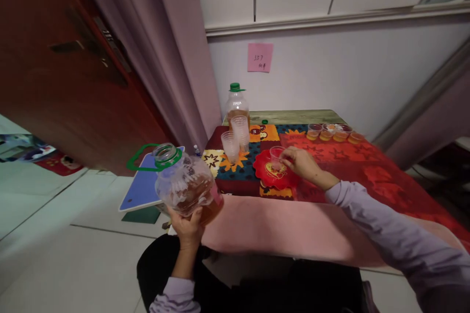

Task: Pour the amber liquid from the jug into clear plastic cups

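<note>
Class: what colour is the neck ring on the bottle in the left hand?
Green; the neck ring on the bottle shows best in the head view.

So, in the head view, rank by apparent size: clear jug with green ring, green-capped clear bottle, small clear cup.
1. Clear jug with green ring, though nearest the camera.
2. Green-capped clear bottle.
3. Small clear cup.

Lilac sleeves (385,234), black trousers (165,264)
Loose, creased, cuffed just behind the left hand (188,229) and right hand (303,164).
</note>
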Available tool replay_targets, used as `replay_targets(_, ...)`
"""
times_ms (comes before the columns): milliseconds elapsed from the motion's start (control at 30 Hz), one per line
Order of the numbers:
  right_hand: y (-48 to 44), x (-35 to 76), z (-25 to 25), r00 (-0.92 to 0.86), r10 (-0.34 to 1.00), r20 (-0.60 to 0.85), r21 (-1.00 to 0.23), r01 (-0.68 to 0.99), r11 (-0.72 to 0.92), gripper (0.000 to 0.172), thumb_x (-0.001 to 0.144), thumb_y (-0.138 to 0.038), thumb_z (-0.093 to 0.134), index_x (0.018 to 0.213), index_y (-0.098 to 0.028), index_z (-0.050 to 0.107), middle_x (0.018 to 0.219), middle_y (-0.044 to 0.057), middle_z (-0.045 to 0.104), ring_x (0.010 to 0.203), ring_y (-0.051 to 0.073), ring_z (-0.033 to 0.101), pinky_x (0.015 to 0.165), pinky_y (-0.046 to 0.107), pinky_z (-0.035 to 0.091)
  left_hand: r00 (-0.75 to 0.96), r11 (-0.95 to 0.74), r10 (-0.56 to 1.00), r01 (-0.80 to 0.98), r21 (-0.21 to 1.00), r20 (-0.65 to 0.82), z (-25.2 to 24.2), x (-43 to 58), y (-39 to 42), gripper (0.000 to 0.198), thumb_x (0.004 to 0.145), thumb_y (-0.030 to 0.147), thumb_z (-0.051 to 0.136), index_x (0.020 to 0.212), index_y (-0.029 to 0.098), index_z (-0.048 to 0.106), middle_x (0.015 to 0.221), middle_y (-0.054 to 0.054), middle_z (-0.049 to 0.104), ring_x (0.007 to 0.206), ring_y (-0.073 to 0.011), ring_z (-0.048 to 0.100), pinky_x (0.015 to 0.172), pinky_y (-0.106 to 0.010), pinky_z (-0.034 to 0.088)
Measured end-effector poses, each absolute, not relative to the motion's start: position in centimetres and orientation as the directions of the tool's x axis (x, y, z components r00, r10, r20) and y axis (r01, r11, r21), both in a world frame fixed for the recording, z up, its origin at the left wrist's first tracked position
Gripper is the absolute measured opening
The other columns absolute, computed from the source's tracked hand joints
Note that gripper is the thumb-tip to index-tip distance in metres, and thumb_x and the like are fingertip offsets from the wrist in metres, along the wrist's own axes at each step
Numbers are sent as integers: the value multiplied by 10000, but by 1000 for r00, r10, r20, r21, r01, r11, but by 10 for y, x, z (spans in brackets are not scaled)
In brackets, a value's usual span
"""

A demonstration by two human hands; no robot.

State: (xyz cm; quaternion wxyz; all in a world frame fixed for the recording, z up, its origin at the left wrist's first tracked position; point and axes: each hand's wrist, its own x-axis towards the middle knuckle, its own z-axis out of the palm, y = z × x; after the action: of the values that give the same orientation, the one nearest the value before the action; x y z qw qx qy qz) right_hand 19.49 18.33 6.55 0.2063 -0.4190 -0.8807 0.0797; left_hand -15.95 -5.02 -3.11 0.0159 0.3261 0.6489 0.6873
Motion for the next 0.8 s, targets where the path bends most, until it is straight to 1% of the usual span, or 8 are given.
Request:
replay_targets(233, 179, 190, 46, -569, 793, 217, -255, 751, 609, 190, 1009, -192, 676, 1113, -200, 836, 1223, 127, 808, 1005, 247, 775, 824, 316, 572, -774, -170, 420, 444, 879, 473, -24, -159, -49, 928, 661, 713, 889, 1340, 151, 600, 1203, -147, 740, 1157, -373, 728, 1050, -504, 573)
replay_targets(333, 173, 193, 57, -553, 789, 267, -227, 760, 609, 324, 1006, -239, 702, 1317, -210, 791, 1369, 149, 760, 1033, 273, 782, 777, 330, 586, -775, -176, 408, 452, 875, 482, -25, -160, -48, 925, 652, 696, 900, 1354, 173, 600, 1160, -140, 749, 1144, -365, 740, 1062, -517, 574)
replay_targets(400, 165, 194, 67, -519, 773, 364, -254, 744, 619, 405, 1016, -266, 690, 1413, -212, 746, 1446, 170, 721, 1068, 300, 780, 764, 356, 601, -774, -187, 406, 449, 874, 485, -25, -159, -47, 941, 645, 690, 905, 1372, 177, 598, 1191, -153, 751, 1161, -360, 742, 1083, -519, 568)
replay_targets(467, 153, 187, 75, -462, 741, 487, -356, 670, 651, 357, 1030, -302, 672, 1363, -213, 769, 1436, 173, 726, 1127, 314, 768, 807, 377, 618, -778, -210, 400, 437, 875, 485, -23, -157, -46, 939, 653, 686, 902, 1381, 178, 598, 1225, -165, 749, 1183, -357, 739, 1103, -524, 560)
replay_targets(533, 136, 168, 76, -399, 731, 555, -523, 515, 678, 261, 1040, -352, 664, 1214, -226, 812, 1317, 152, 777, 1121, 297, 765, 858, 380, 627, -781, -225, 394, 430, 875, 485, -22, -156, -45, 921, 670, 678, 894, 1383, 174, 601, 1236, -169, 746, 1197, -359, 734, 1120, -532, 550)
replay_targets(633, 105, 118, 60, -381, 816, 434, -810, 231, 539, 266, 1033, -438, 670, 1141, -238, 808, 1077, 102, 811, 869, 233, 762, 787, 360, 634, -770, -208, 410, 443, 872, 489, -22, -157, -46, 885, 684, 654, 892, 1367, 168, 609, 1257, -175, 734, 1202, -361, 727, 1137, -543, 533)
replay_targets(700, 86, 78, 41, -473, 843, 258, -938, 86, 335, 385, 980, -485, 732, 1273, -239, 765, 1095, 90, 806, 815, 217, 757, 760, 362, 643, -758, -190, 424, 461, 867, 496, -23, -160, -47, 855, 685, 657, 886, 1341, 177, 619, 1278, -171, 724, 1216, -361, 718, 1156, -552, 516)
replay_targets(800, 67, 27, 10, -572, 807, 146, -986, -23, 163, 769, 849, -533, 869, 1525, -269, 615, 1433, 144, 711, 1169, 300, 749, 899, 423, 655, -750, -152, 426, 492, 858, 505, -22, -167, -52, 842, 690, 667, 875, 1341, 196, 624, 1304, -161, 714, 1244, -354, 701, 1181, -558, 499)
